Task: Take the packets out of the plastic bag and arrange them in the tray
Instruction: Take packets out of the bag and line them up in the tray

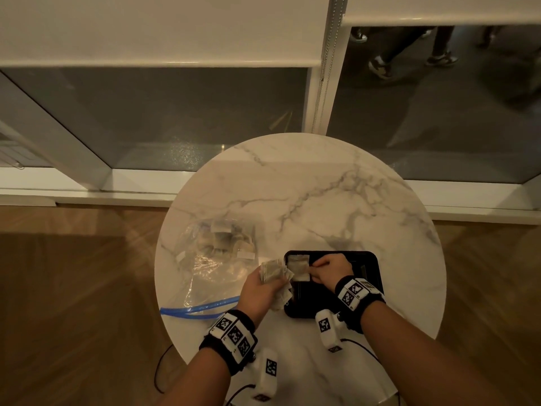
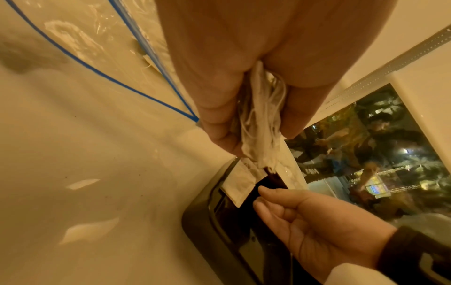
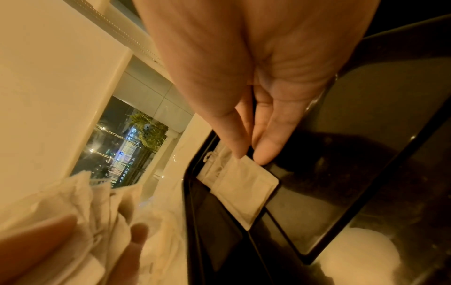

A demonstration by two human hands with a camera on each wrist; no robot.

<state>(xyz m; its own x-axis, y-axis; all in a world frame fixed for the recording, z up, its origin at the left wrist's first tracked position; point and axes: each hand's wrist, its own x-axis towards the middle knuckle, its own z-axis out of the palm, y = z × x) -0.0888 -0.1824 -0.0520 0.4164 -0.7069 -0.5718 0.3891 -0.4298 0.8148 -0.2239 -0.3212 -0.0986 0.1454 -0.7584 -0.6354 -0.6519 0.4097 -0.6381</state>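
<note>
right wrist view shows what the head view blurs: the right hand (image 3: 246, 108) with thumb and fingertip at the edge of one flat packet (image 3: 240, 190) lying in the black tray (image 3: 366, 173); pinch or touch, cannot tell. left wrist view shows the left hand (image 2: 244, 77) clamped on a bunch of packets (image 2: 261, 123). head view: plastic bag (image 1: 210, 271) at left on the round marble table (image 1: 322, 194), wood floor, window beyond.

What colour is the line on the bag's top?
Blue. The zip strip along the clear plastic bag shows best in the head view.
</note>
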